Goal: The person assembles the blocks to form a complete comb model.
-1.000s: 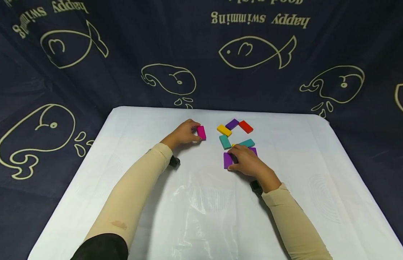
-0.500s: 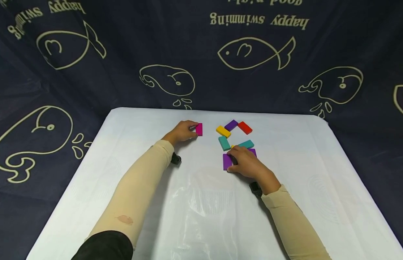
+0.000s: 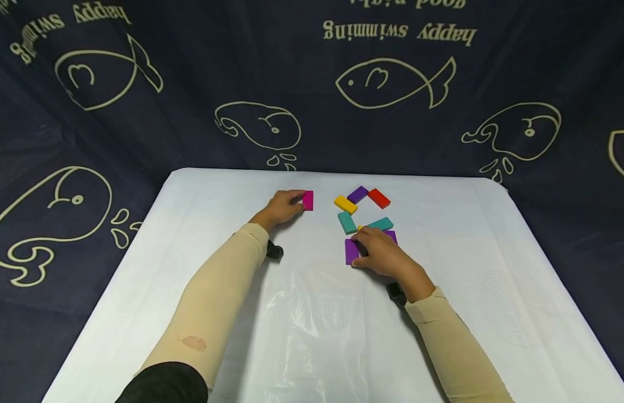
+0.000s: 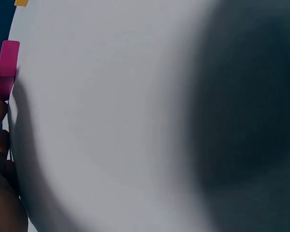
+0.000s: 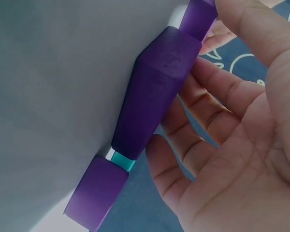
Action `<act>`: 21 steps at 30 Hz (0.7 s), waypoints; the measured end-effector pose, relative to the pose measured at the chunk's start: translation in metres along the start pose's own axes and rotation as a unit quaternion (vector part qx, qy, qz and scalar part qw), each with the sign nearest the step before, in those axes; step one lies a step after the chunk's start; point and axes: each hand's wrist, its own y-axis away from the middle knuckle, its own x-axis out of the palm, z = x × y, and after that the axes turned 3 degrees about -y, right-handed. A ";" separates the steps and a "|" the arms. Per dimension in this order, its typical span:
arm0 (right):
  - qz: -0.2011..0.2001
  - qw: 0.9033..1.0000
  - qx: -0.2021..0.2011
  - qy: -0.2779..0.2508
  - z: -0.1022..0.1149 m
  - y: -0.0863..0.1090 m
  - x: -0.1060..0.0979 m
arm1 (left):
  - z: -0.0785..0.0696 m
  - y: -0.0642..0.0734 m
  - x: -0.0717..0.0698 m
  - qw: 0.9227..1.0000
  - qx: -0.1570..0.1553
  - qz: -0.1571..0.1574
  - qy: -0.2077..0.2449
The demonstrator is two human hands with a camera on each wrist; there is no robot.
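In the head view my left hand (image 3: 283,207) holds a small pink block (image 3: 308,200) by its left side, thumb at the near end and fingers at the far end. The left wrist view shows the pink block (image 4: 8,59) at its left edge, beside the fingertips. My right hand (image 3: 382,250) pinches a purple block (image 3: 351,252) between thumb and fingers, its palm over the table. Another purple block (image 3: 392,235) is partly hidden behind this hand. In the right wrist view a dark purple block (image 5: 152,96) lies close to the curved fingers.
Beyond the right hand lie two teal blocks (image 3: 347,223), a yellow block (image 3: 346,204), a dark purple block (image 3: 358,194) and a red block (image 3: 379,198), in a loose curve. A bit of yellow shows at the right fingertips. The white table (image 3: 312,313) ends at a dark patterned cloth (image 3: 312,67).
My left hand has shifted slightly left and away with the pink block, which has turned a little straighter. My right hand stays in place at the purple block.
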 end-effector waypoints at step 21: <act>-0.026 1.000 -0.014 0.010 0.001 0.001 0.003 | 0.007 0.001 0.005 0.999 0.031 -0.028 -0.015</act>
